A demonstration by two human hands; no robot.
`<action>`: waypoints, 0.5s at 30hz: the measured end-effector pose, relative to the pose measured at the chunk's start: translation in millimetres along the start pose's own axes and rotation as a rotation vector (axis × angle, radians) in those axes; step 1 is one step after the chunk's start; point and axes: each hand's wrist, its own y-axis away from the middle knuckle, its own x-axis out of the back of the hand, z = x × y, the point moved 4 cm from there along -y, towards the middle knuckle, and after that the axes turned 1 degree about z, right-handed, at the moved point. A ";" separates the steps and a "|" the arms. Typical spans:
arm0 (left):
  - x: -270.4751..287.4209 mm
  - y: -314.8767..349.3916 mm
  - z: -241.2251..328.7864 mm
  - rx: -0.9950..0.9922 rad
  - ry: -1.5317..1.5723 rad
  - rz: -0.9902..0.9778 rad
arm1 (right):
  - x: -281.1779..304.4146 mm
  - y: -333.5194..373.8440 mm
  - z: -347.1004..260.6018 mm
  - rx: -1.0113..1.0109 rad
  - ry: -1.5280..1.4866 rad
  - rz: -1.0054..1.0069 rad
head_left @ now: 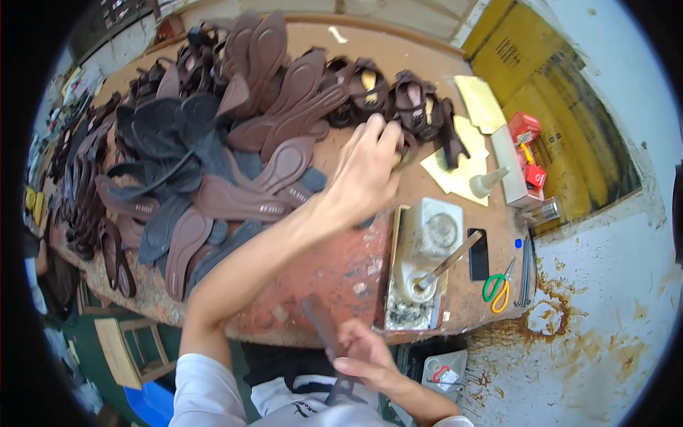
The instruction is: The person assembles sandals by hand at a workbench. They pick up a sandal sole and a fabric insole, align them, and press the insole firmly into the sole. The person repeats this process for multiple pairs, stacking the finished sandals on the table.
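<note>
My left hand (366, 171) reaches across the table with its fingers curled round a small brown sandal upper (405, 149), mostly hidden by the fingers. Just beyond it, a row of dark brown strappy sandals (370, 89) stands, some with yellow paper stuffed inside. Close to my body, my right hand (363, 352) grips a dark brown insole (321, 324), tilted and partly blurred. Left of my left arm lies a big heap of brown insoles (284, 164) mixed with dark grey ones (160, 128).
At the table's right are a glue container (437, 228) with a brush (452, 260), a black phone (478, 255) and scissors (500, 287). Yellow paper sheets (478, 103), a white nozzle bottle (487, 183) and a box of red packets (525, 178) lie farther back. A wooden stool (117, 356) stands lower left.
</note>
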 end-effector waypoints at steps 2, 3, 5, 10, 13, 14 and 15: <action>65.7 70.3 28.9 0.000 0.012 -0.067 | -13.8 16.5 -20.8 0.186 0.320 0.072; 95.4 110.6 42.3 0.003 -0.013 -0.106 | -17.6 24.6 -29.9 0.262 0.408 0.028; 131.6 183.8 58.2 -0.172 -0.098 -0.301 | -22.7 32.6 -57.7 0.452 0.598 0.073; 174.8 315.1 48.2 -0.063 -0.201 -0.412 | -28.0 -5.1 -74.5 0.560 1.498 0.167; 192.3 335.4 56.5 0.296 -0.147 -0.090 | -29.4 -41.5 -55.2 0.460 1.681 -0.072; 195.7 338.4 57.9 0.431 -0.104 0.072 | -32.2 -54.4 -49.3 0.468 1.745 -0.161; 200.0 344.5 55.4 0.581 -0.072 0.182 | -35.0 -65.0 -41.6 0.476 1.806 -0.252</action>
